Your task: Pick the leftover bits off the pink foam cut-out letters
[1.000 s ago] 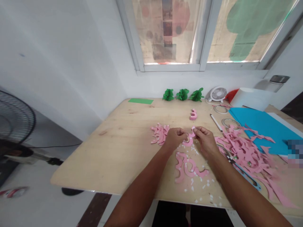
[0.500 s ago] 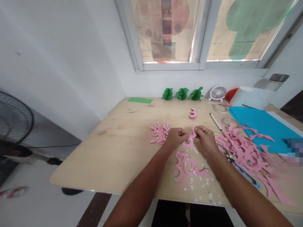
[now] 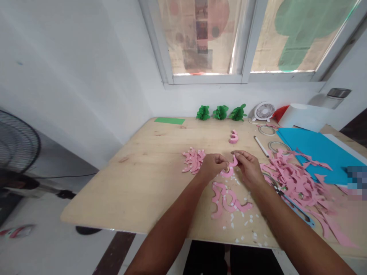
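Note:
Between my two hands is a curved pink paper piece (image 3: 234, 162), held just above the table. My left hand (image 3: 213, 167) is closed, thumb and fingertips pinching the piece's left end. At its upper right end, my right hand (image 3: 248, 166) grips it in a pinch as well. Another pink paper arc (image 3: 228, 174) is partly hidden beneath the fingers. A pile of curved pink pieces (image 3: 193, 159) lies left of my left hand. Nearer me, several wavy pink pieces (image 3: 229, 200) lie among tiny white paper bits (image 3: 249, 221).
Right of my right hand, pink scraps (image 3: 298, 179) spread beside light-blue scissors (image 3: 295, 208) and onto blue sheets (image 3: 312, 145). A white pen (image 3: 261, 147), tape rings (image 3: 278, 147) and a small fan (image 3: 263, 112) sit behind. Green paper shapes (image 3: 220, 113) and a green strip (image 3: 169, 120) line the back edge.
The fingers of my right hand have shifted very slightly at the end of the pink piece. Otherwise the hands and the table look the same.

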`<action>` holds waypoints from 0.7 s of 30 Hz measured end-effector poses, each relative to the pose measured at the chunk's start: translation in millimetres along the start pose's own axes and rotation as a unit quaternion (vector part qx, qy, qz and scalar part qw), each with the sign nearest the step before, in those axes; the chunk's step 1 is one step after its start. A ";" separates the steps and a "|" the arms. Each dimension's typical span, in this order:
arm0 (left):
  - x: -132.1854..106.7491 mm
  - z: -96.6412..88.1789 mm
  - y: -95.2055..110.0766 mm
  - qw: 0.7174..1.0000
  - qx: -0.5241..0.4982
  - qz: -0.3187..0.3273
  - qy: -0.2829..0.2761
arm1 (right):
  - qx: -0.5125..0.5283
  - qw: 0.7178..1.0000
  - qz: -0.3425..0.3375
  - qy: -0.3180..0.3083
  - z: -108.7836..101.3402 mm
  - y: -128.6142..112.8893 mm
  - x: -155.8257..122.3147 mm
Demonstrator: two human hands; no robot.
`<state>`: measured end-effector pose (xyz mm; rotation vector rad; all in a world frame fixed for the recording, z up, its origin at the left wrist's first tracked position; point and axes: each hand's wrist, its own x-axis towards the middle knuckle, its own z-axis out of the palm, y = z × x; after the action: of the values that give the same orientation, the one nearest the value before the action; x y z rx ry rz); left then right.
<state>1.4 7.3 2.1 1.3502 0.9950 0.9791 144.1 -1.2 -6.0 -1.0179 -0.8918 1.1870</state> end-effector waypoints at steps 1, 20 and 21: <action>-0.1 0.1 0.3 1.000 -0.002 0.000 -0.001 | 0.003 1.000 0.001 -0.002 0.0 -0.3 0.0; 1.0 -3.6 4.8 0.994 -0.091 -0.029 0.058 | 0.027 0.999 0.025 -0.039 3.6 -3.0 -3.6; 1.2 -3.9 4.8 0.993 -0.095 -0.031 0.063 | 0.022 0.998 0.030 -0.044 3.8 -3.0 -3.8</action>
<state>-1.9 9.6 6.9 1.1055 1.0054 1.0943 140.8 -4.7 -2.1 -0.9690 -0.9063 1.3039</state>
